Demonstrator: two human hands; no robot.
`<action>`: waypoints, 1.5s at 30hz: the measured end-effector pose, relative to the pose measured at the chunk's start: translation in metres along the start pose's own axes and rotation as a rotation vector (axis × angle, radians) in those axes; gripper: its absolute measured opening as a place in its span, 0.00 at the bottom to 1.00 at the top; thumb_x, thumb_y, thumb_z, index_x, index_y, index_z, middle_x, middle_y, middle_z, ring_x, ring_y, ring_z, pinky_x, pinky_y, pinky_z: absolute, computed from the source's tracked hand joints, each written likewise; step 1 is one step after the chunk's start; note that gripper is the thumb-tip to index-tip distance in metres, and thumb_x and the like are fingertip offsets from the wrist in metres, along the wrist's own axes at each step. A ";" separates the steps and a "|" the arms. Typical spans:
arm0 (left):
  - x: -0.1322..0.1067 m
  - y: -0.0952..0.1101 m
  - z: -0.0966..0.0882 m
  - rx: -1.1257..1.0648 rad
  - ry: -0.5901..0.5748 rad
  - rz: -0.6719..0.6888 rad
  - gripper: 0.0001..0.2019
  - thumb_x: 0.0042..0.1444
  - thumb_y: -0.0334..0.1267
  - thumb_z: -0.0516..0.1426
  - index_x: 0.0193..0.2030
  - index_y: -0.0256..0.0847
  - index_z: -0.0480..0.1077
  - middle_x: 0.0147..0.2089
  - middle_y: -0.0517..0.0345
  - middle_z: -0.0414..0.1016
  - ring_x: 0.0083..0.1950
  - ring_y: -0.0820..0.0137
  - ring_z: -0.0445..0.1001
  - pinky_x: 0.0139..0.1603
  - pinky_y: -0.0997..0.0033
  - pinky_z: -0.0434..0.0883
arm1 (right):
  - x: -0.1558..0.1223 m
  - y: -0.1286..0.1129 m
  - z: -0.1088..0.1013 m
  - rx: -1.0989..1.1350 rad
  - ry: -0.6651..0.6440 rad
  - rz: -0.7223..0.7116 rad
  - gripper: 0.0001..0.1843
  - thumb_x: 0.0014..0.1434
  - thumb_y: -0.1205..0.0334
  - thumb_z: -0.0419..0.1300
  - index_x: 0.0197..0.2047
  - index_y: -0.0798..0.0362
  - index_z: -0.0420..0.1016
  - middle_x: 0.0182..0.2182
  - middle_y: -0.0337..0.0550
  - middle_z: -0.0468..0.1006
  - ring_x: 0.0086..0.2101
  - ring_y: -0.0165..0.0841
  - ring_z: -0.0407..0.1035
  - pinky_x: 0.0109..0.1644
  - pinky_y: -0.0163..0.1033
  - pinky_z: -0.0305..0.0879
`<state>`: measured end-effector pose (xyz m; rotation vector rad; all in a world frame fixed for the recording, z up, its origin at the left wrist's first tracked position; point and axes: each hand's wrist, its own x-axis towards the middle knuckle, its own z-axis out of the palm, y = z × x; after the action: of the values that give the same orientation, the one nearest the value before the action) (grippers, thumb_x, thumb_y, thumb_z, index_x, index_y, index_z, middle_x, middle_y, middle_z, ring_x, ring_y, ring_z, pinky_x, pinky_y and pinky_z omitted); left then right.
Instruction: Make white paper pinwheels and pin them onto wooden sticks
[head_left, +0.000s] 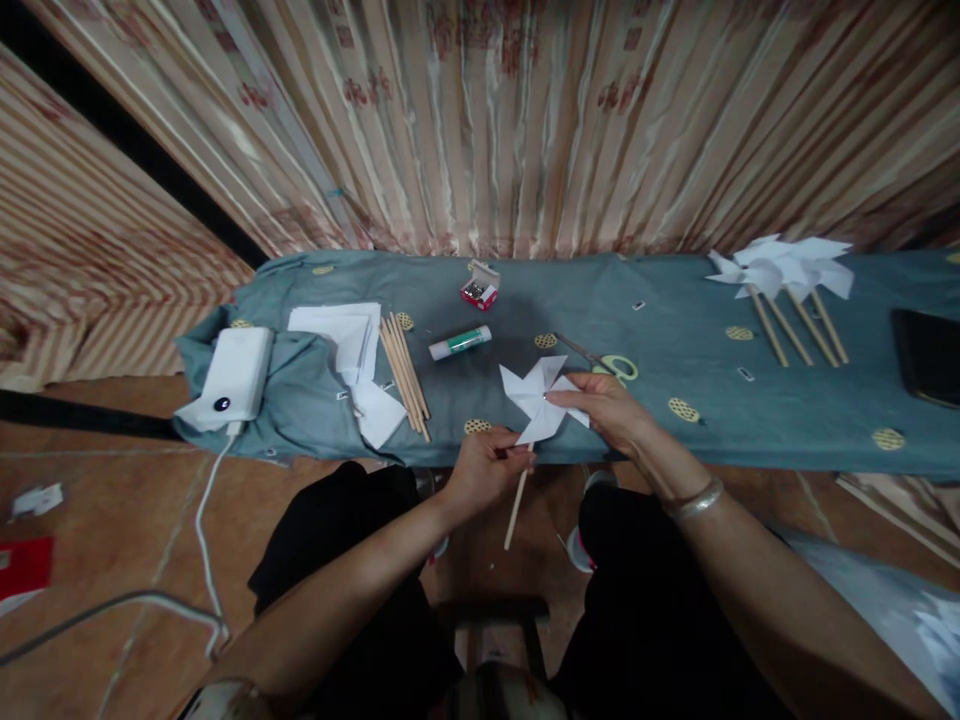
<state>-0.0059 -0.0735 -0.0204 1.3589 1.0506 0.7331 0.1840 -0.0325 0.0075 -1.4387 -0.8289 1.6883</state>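
Note:
A white paper pinwheel (536,395) on a thin wooden stick (515,510) is held between my two hands, over the table's near edge. My left hand (487,465) is closed round the top of the stick, just under the paper blades. With thumb and fingers, my right hand (607,405) pinches the pinwheel at its centre and right side. A small dark spot, perhaps a pin head, shows by the right thumb tip. Just beyond the right hand lie scissors (619,367) with light green handles. A glue stick (460,343) rests farther back to the left.
Wooden sticks (406,375) lie beside folded white paper (337,325) and a white power bank (238,375) with a cable. A small red box (480,290) of metal pins stands open at the back. Several finished pinwheels (795,270) and a dark phone-like object (926,355) lie right.

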 end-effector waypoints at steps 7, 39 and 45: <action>-0.015 -0.009 0.011 -0.189 0.090 -0.096 0.08 0.44 0.39 0.64 0.29 0.37 0.80 0.24 0.60 0.72 0.26 0.74 0.68 0.29 0.75 0.65 | 0.003 0.002 0.001 -0.224 -0.058 -0.022 0.17 0.32 0.56 0.74 0.26 0.54 0.78 0.23 0.38 0.80 0.27 0.32 0.71 0.34 0.37 0.65; -0.020 -0.024 0.035 -0.677 0.182 -0.404 0.23 0.21 0.44 0.74 0.26 0.33 0.78 0.20 0.61 0.75 0.21 0.73 0.74 0.26 0.74 0.71 | 0.024 -0.003 -0.012 -0.853 -0.162 -0.121 0.11 0.38 0.54 0.69 0.21 0.51 0.75 0.21 0.37 0.74 0.24 0.30 0.64 0.26 0.35 0.56; -0.017 -0.029 0.038 -0.610 0.186 -0.400 0.18 0.26 0.39 0.74 0.26 0.33 0.77 0.19 0.62 0.74 0.21 0.74 0.73 0.26 0.73 0.72 | 0.031 -0.010 -0.012 -0.840 -0.235 -0.064 0.12 0.34 0.53 0.70 0.19 0.51 0.75 0.18 0.35 0.72 0.21 0.27 0.61 0.24 0.35 0.52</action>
<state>0.0177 -0.1080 -0.0493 0.5464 1.0822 0.7979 0.1951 -0.0005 -0.0013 -1.7127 -1.8444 1.5364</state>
